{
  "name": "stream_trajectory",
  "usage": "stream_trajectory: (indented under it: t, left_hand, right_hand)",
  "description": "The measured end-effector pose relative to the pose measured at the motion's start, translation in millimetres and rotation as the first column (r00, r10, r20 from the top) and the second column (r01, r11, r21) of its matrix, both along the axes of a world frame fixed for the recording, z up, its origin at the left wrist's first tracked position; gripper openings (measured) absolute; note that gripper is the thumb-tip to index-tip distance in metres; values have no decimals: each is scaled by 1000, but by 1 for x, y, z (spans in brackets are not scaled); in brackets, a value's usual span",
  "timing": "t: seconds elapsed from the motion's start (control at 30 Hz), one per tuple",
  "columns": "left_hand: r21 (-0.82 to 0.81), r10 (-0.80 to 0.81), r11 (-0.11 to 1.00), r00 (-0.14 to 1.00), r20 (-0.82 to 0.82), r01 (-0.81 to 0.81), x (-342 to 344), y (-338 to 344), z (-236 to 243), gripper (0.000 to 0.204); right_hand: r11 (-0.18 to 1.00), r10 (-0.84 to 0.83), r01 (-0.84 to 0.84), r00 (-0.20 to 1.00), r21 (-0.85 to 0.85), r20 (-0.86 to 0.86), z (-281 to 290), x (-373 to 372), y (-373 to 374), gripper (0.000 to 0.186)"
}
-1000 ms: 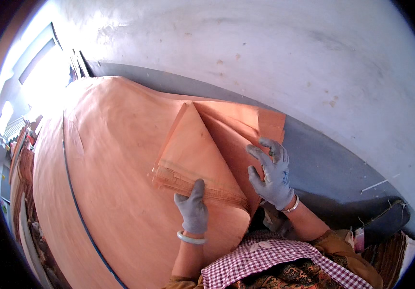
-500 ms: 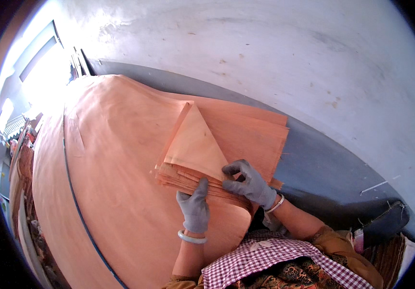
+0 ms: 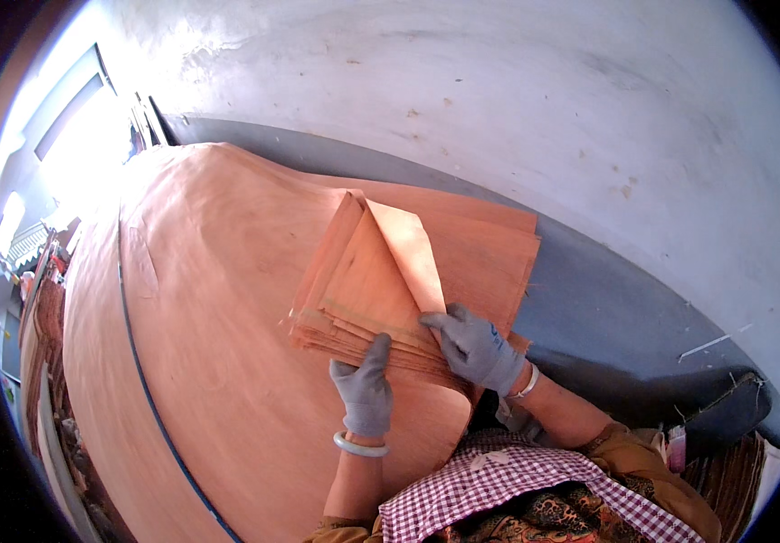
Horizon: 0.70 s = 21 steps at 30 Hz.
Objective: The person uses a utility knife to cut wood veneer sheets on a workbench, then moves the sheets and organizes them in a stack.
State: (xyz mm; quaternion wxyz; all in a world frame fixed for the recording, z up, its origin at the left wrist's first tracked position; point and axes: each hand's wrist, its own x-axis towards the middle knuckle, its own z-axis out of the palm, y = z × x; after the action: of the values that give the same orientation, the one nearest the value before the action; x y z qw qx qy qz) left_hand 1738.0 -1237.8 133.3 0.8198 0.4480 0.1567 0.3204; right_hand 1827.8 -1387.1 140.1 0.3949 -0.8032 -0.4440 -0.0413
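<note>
A wide stack of thin reddish-orange wood veneer sheets (image 3: 218,299) spreads in front of me. Its near right corner is turned back as a layered bundle of veneer sheets (image 3: 363,290). My left hand (image 3: 365,394), in a grey glove, grips this bundle's near edge, thumb on top and fingers partly hidden beneath. Between the thumb and fingers of my right hand (image 3: 480,351), also gloved in grey, is the edge of the top veneer sheet (image 3: 413,249). That sheet is peeled up and curls to the right, baring the sheet under it.
Along the far and right side runs a wall (image 3: 535,100), white above and grey-blue below. A thin dark cord (image 3: 141,371) lies lengthwise over the veneer at left. Stacked brown sheets (image 3: 46,317) stand at the left edge. More brown sheets (image 3: 729,480) are at lower right.
My right hand has lifted the top veneer sheet's edge and drawn it slightly to the right, so the sheet now curls up. My left hand has stayed on the bundle.
</note>
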Motion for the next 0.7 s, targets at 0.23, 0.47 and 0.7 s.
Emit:
stream_trajectory:
  t: [0.23, 0.47, 0.7]
  left_hand:
    - [105, -16, 994, 999, -33, 20, -3, 0, 1, 17]
    - [65, -42, 997, 999, -5, 42, -2, -1, -1, 19]
    - [32, -36, 999, 999, -15, 36, -4, 0, 1, 22]
  right_hand:
    - [995, -31, 38, 997, 96, -71, 3, 2, 2, 33]
    - [998, -40, 45, 995, 54, -90, 6, 0, 3, 31]
    - [967, -55, 61, 998, 248, -30, 3, -1, 5, 24]
